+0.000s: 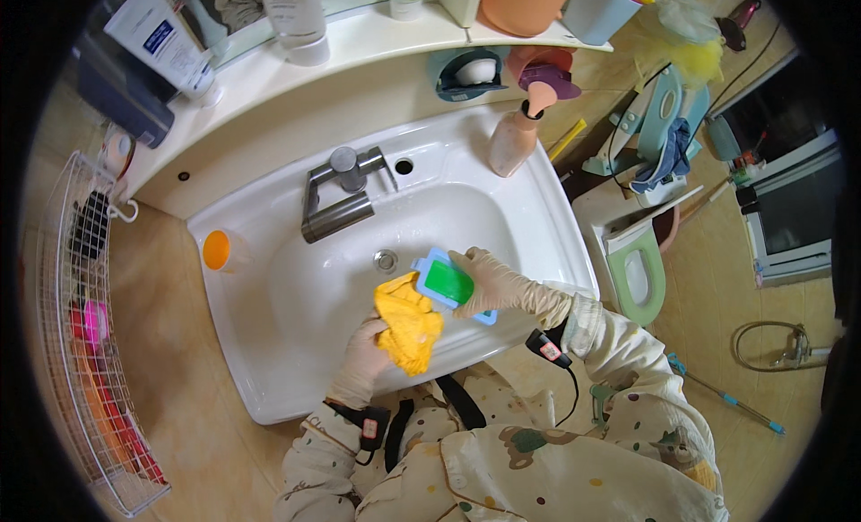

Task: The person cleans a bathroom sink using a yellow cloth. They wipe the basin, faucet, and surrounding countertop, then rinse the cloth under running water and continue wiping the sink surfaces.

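Over the white washbasin (323, 333), my gloved left hand (366, 350) grips a bunched yellow cloth (408, 323). My gloved right hand (494, 283) holds a light-blue plastic soap box (430, 259) with a bright green bar of soap (448, 282) showing in it. The cloth's upper edge meets or overlaps the box's left side; I cannot tell if they touch. Behind both hands are the metal drain (385, 260) and the grey faucet (343, 199). The fingers under the box and cloth are partly hidden.
An orange-lined cup (217, 250) stands on the basin's left rim, a pink pump bottle (514, 142) at its back right corner. Above runs a white shelf (377, 31) with tubes and cups. A wire basket (101, 360) hangs at left; a toilet (635, 273) stands at right.
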### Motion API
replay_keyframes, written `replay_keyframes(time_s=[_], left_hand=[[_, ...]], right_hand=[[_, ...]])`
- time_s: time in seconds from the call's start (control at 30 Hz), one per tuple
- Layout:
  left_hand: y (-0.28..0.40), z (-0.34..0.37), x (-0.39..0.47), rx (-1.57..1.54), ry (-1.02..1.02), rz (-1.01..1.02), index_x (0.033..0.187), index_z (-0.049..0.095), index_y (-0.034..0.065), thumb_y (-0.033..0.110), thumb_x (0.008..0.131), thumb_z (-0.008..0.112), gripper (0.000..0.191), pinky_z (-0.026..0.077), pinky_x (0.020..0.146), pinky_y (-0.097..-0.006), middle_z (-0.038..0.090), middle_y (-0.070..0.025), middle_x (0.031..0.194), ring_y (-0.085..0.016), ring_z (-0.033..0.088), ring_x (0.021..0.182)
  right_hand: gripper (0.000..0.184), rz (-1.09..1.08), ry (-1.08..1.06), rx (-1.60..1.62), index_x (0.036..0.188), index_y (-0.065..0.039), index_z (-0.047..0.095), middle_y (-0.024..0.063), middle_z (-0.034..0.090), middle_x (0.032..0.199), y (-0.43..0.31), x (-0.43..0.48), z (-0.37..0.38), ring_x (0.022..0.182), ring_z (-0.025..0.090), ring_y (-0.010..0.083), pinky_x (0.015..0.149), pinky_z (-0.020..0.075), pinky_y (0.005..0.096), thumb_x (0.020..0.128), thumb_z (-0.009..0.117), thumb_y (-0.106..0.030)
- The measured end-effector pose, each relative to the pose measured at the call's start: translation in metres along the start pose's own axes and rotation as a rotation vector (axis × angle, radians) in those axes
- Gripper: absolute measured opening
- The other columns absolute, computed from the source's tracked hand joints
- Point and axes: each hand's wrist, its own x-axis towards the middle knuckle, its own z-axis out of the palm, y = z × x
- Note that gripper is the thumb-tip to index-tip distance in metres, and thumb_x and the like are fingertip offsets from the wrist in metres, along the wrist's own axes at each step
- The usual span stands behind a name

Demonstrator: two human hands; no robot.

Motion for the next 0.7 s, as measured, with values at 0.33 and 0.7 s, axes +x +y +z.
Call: replay_keyframes(time_s=[0.33, 0.7], left_hand=[[0.005, -0.022, -0.015, 0.683, -0.036, 0.234, 0.115, 0.05, -0.0015, -0.004, 0.077, 0.055, 0.038, 0.038, 0.097, -0.032, 0.048, -0.0079, 0.12, -0.022, 0.048, 0.112], [0.01, -0.022, -0.029, -0.601, 0.116, -0.186, 0.132, 0.033, 0.0044, 0.006, 0.08, 0.045, 0.053, 0.034, 0.102, -0.0415, 0.043, -0.0108, 0.13, -0.027, 0.043, 0.119]], right_hand=[[0.087, 0.777, 0.415, -0.144, 0.119, 0.001, 0.039, 0.0213, 0.05, 0.107, 0.092, 0.011, -0.031, 0.101, 0.051, 0.0329, 0.082, 0.0472, 0.0392, 0.052, 0.078, -0.038], [0.092, 0.898, 0.436, -0.237, 0.125, 0.0, 0.03, 0.0141, 0.046, 0.113, 0.101, 0.031, -0.028, 0.106, 0.047, 0.0277, 0.086, 0.0421, 0.0405, 0.056, 0.077, -0.038]])
